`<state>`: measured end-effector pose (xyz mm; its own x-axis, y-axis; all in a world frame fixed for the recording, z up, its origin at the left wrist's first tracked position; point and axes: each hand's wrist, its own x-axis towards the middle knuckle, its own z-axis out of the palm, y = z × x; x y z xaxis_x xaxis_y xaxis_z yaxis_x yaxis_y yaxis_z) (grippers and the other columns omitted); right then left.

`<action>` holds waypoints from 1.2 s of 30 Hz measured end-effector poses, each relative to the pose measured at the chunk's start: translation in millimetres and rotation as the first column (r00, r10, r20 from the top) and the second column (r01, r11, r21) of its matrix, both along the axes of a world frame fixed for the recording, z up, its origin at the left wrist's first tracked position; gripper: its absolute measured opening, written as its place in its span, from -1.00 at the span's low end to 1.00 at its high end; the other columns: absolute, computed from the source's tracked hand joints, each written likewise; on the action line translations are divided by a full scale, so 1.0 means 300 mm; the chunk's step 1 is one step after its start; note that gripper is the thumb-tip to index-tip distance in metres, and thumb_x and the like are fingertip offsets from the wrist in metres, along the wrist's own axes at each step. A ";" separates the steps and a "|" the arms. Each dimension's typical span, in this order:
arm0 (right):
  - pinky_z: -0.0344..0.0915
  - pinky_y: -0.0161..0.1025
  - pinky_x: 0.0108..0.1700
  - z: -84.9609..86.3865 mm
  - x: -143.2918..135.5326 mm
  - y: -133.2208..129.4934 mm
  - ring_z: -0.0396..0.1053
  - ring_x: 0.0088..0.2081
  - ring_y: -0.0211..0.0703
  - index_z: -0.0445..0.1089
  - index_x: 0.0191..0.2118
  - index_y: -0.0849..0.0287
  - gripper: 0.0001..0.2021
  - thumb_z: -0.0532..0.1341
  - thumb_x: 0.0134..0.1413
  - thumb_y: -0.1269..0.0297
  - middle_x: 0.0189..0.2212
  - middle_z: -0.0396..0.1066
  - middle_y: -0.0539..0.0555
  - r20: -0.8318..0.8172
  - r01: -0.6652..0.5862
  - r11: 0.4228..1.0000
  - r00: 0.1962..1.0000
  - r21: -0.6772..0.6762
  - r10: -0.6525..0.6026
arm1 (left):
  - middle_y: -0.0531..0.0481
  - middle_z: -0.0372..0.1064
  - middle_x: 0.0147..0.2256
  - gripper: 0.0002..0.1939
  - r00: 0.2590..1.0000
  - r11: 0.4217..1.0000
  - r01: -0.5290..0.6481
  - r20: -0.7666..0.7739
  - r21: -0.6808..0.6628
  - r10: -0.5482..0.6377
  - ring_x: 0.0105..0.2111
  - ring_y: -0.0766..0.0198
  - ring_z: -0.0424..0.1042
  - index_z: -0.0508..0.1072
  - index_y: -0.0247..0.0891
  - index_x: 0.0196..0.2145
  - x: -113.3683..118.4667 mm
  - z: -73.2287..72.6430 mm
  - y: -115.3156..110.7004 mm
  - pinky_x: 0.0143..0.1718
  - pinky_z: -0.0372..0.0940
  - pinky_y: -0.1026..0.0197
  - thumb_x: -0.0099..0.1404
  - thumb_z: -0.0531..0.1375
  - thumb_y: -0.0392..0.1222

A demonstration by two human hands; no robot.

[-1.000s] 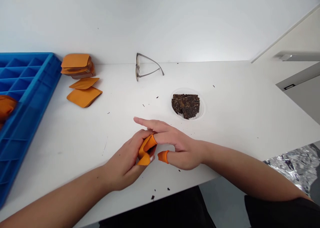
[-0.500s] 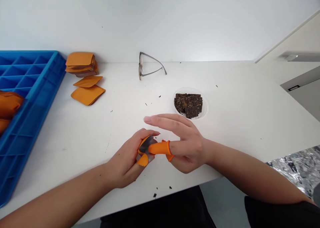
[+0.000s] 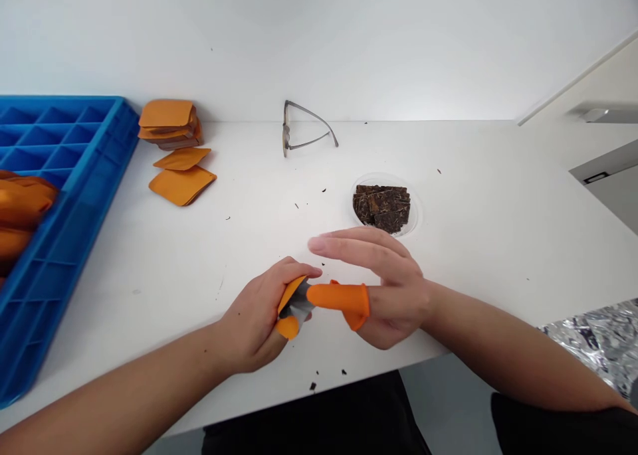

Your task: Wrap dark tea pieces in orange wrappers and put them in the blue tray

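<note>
My left hand (image 3: 259, 315) is closed around a small orange pouch (image 3: 288, 327), whose silver-grey inner lining shows at its gaping mouth. My right hand (image 3: 386, 285) is just right of it, with orange rubber finger cots (image 3: 341, 297) on the index finger and the thumb. The index fingertip meets the edge of the pouch mouth, and the other fingers stretch out above it. Most of the thumb is hidden below the index finger. Beyond the right hand, a clear round dish (image 3: 415, 219) holds dark brown pressed tea pieces (image 3: 383, 207).
On the left stands a blue divided crate (image 3: 94, 182) with filled orange pouches (image 3: 24, 202) in it. A stack of flat orange pouches (image 3: 168, 115) and some loose ones (image 3: 182, 186) lie beside it. Eyeglasses (image 3: 286, 133) rest near the wall. Dark crumbs dot the white table (image 3: 249, 236).
My right hand has drawn back to the right, and its index finger has slid from inside the pouch to its edge. My left hand still holds the pouch. The view has shifted slightly.
</note>
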<state>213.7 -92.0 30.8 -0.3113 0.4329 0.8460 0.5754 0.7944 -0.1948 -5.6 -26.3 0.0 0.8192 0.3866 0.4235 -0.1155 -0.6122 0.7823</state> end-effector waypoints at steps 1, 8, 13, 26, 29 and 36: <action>0.56 -0.16 0.01 0.004 0.003 -0.003 0.46 0.13 -0.12 0.51 -0.12 0.14 -0.54 0.10 -0.19 0.54 0.28 0.35 0.11 -0.029 0.004 1.000 1.000 0.014 -0.003 | -0.01 0.36 -0.22 -0.58 1.000 1.000 -0.001 -0.006 -0.003 0.001 -0.37 0.29 0.35 0.20 -0.16 0.21 0.000 0.000 0.000 -0.34 0.33 0.23 0.42 0.04 -0.32; 0.59 -0.17 -0.09 0.020 0.010 0.001 0.50 0.02 -0.11 0.55 -0.19 0.17 -0.57 0.08 -0.22 0.51 0.10 0.47 0.16 -0.048 0.025 0.993 0.999 0.118 -0.019 | 0.01 0.31 -0.26 -0.48 0.999 0.999 -0.033 0.024 0.032 0.033 -0.41 0.31 0.28 0.19 -0.18 0.22 0.009 0.005 0.006 -0.40 0.28 0.24 0.33 0.10 -0.35; 0.58 -0.16 -0.07 0.015 0.001 0.009 0.49 0.05 -0.09 0.54 -0.19 0.20 -0.55 0.05 -0.23 0.52 0.05 0.47 0.20 -0.037 -0.003 0.994 0.999 0.107 0.007 | -0.01 0.29 -0.26 -0.43 0.997 0.999 -0.027 0.073 0.046 0.023 -0.38 0.29 0.28 0.17 -0.21 0.26 0.010 -0.010 0.007 -0.39 0.29 0.24 0.32 0.12 -0.36; 0.52 -0.07 0.08 -0.001 0.002 0.003 0.37 0.22 -0.03 0.48 -0.24 0.14 -0.65 0.07 -0.16 0.51 0.29 0.30 0.16 0.038 -0.037 0.999 0.999 -0.006 0.037 | 0.00 0.26 -0.25 -0.36 0.996 1.000 -0.028 0.090 0.000 0.027 -0.39 0.32 0.24 0.13 -0.18 0.30 0.012 -0.027 0.005 -0.36 0.29 0.22 0.32 0.20 -0.31; 0.44 -0.01 0.18 0.004 0.000 -0.004 0.25 0.33 0.05 0.43 -0.29 0.15 -0.73 0.11 -0.13 0.55 0.25 0.32 0.27 0.104 -0.073 0.994 0.991 -0.084 0.082 | 0.00 0.31 -0.25 -0.39 0.996 1.000 -0.006 0.088 -0.005 0.006 -0.39 0.32 0.25 0.13 -0.18 0.29 0.016 -0.022 0.005 -0.36 0.30 0.21 0.34 0.22 -0.25; 0.37 0.00 0.22 0.007 -0.005 -0.016 0.18 0.39 0.05 0.37 -0.23 0.13 -0.66 0.09 -0.07 0.67 0.29 0.34 0.25 0.227 -0.012 0.959 0.971 -0.282 0.079 | 0.06 0.38 -0.32 -0.46 1.000 0.998 0.022 -0.004 -0.066 -0.023 -0.44 0.31 0.30 0.14 -0.13 0.21 0.031 0.007 -0.005 -0.45 0.27 0.24 0.31 0.15 -0.37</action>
